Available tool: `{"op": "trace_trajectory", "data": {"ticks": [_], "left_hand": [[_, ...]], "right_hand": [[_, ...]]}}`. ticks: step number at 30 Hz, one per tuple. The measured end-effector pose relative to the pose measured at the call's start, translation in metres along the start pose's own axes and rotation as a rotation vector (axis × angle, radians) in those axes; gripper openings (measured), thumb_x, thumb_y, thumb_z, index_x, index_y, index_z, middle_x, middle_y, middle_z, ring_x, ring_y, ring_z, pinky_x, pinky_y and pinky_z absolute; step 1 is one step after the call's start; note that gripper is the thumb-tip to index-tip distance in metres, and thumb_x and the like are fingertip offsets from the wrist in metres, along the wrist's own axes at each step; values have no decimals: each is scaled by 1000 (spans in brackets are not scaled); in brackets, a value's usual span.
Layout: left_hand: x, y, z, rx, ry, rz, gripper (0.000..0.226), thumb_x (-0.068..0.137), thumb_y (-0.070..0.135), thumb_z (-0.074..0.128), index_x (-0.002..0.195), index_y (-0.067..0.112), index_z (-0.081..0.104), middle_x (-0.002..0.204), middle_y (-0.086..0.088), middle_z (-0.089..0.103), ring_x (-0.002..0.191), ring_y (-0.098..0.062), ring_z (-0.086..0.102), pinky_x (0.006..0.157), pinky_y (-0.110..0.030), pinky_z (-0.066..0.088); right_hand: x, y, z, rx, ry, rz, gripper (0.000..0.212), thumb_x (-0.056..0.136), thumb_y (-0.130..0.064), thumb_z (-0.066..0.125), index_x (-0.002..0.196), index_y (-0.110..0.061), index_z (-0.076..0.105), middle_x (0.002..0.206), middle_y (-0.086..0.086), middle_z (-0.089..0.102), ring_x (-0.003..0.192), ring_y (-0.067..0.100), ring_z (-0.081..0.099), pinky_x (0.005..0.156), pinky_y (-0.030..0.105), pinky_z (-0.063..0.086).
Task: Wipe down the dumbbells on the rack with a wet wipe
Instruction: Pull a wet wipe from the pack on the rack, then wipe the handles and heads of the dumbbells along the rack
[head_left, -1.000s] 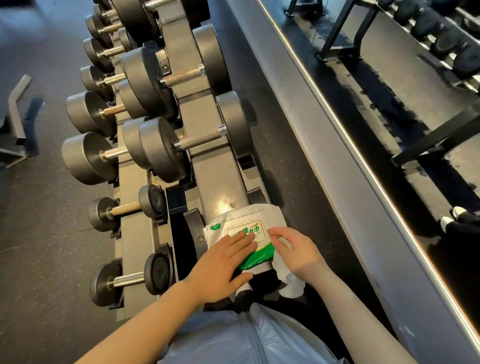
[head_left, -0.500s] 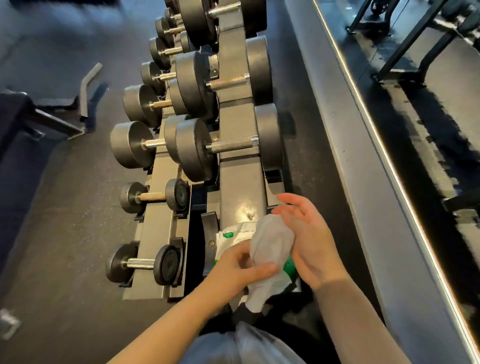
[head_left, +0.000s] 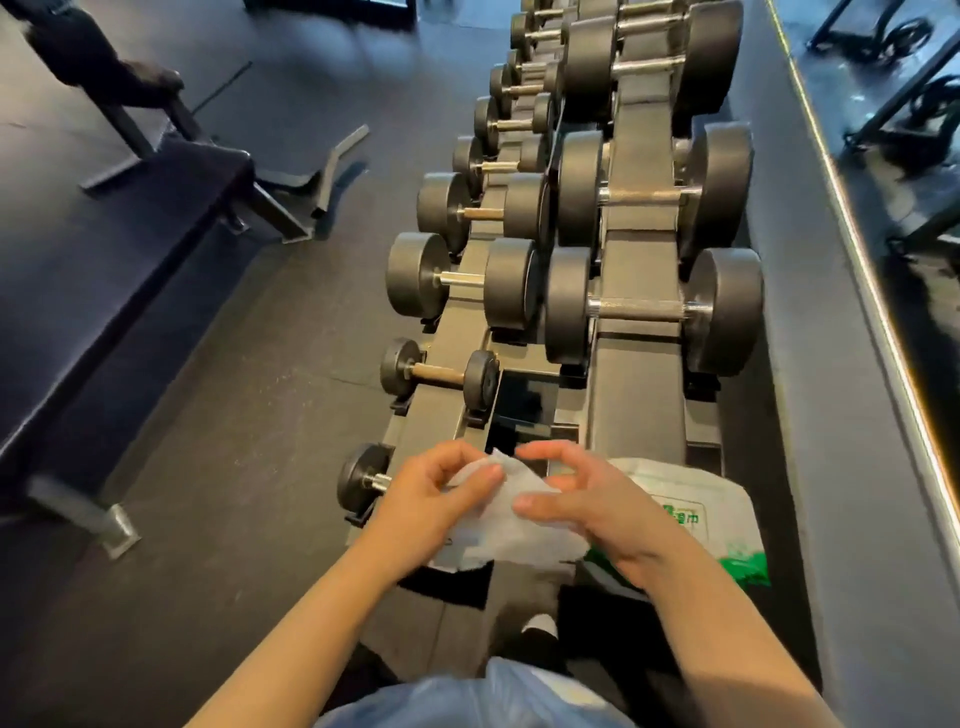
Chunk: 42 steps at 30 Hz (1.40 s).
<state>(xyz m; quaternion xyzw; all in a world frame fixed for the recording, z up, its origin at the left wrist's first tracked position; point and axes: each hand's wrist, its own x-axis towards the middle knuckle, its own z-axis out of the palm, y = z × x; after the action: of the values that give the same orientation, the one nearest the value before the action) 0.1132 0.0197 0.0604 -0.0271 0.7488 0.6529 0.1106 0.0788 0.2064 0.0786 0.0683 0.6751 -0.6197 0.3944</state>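
A white wet wipe (head_left: 511, 525) is spread between both hands over the near end of the dumbbell rack (head_left: 636, 395). My left hand (head_left: 431, 506) pinches its left edge, and my right hand (head_left: 587, 506) holds its right side with the thumb on top. The white and green wipe pack (head_left: 696, 512) lies on the rack's near end, partly behind my right hand. Black dumbbells fill the rack: a small dumbbell (head_left: 439, 371) on the lower row, a large dumbbell (head_left: 652, 309) on the upper row. The nearest small dumbbell (head_left: 361, 480) is half hidden by my left hand.
A dark padded bench (head_left: 104, 291) with metal feet stands on the floor to the left. A grey ledge (head_left: 831, 312) below a mirror runs along the right side of the rack. A pale plastic bag (head_left: 467, 696) shows at the bottom edge.
The wipe came out of the pack and went from bunched to spread between both hands. My hands shifted left, off the pack. The view swung so the rack sits further right.
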Motion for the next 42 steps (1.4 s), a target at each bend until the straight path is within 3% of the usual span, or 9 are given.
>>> {"op": "trace_trajectory", "data": {"ticks": [6, 11, 16, 21, 27, 34, 37, 39, 42], "left_hand": [[-43, -24, -146, 210, 56, 57, 38, 83, 51, 55, 73, 16, 65, 62, 13, 57, 58, 0, 49, 57, -20, 38], [-86, -47, -251, -114, 300, -237, 54, 98, 46, 49, 84, -2, 70, 73, -2, 68, 64, -9, 58, 64, -30, 45], [-118, -65, -307, -521, 420, -350, 36, 85, 41, 56, 96, 9, 67, 92, -10, 69, 85, -22, 64, 79, -38, 49], [-118, -84, -337, -510, 578, -448, 26, 98, 35, 49, 102, 16, 66, 96, -6, 73, 92, -24, 68, 85, -43, 53], [-80, -93, -370, -202, 687, -517, 30, 100, 31, 49, 82, 12, 63, 85, -9, 63, 81, -21, 58, 77, -34, 45], [25, -87, -404, 107, 549, -490, 17, 86, 19, 71, 96, 10, 60, 88, -4, 62, 80, -19, 59, 58, -20, 49], [76, -78, -412, 151, 478, -432, 49, 78, 13, 80, 113, 26, 48, 84, -7, 59, 69, -13, 57, 54, -13, 46], [111, -73, -413, 234, 295, -376, 65, 77, 16, 81, 125, 38, 42, 75, -9, 55, 65, -14, 56, 62, -18, 48], [165, -66, -395, 418, -62, -328, 53, 69, 26, 88, 116, 30, 64, 75, 0, 59, 69, -15, 55, 68, -23, 46]], "right_hand": [[45, -23, 120, -279, -83, -55, 49, 57, -27, 81, 102, -26, 64, 102, 1, 66, 93, 17, 64, 80, 36, 56], [94, -34, 235, 96, -180, -81, 60, 74, -2, 76, 123, -28, 56, 118, 16, 61, 95, 27, 64, 75, 32, 53], [125, -25, 314, 627, -337, 7, 91, 51, -20, 91, 131, -34, 52, 113, 13, 63, 101, 31, 63, 79, 49, 54], [152, -20, 357, 203, -273, 73, 96, 71, 9, 73, 139, -47, 33, 120, 13, 61, 100, 28, 67, 80, 42, 55], [197, -36, 356, -75, -219, -57, 39, 81, 5, 65, 105, -25, 68, 101, 4, 66, 88, 16, 64, 80, 28, 54], [283, -65, 327, -183, -18, -149, 29, 79, 4, 67, 88, -23, 67, 94, 6, 64, 75, 15, 59, 70, 29, 52], [305, -82, 301, -245, 163, -223, 22, 78, -2, 70, 82, -24, 68, 86, -7, 62, 76, 7, 56, 77, 29, 48], [311, -94, 280, -281, 258, -268, 19, 80, -9, 70, 78, -28, 68, 82, -12, 59, 79, 3, 54, 74, 23, 43], [303, -104, 247, -212, 446, -252, 27, 80, -11, 70, 71, -36, 64, 82, -11, 55, 80, 2, 53, 71, 12, 37]]}}
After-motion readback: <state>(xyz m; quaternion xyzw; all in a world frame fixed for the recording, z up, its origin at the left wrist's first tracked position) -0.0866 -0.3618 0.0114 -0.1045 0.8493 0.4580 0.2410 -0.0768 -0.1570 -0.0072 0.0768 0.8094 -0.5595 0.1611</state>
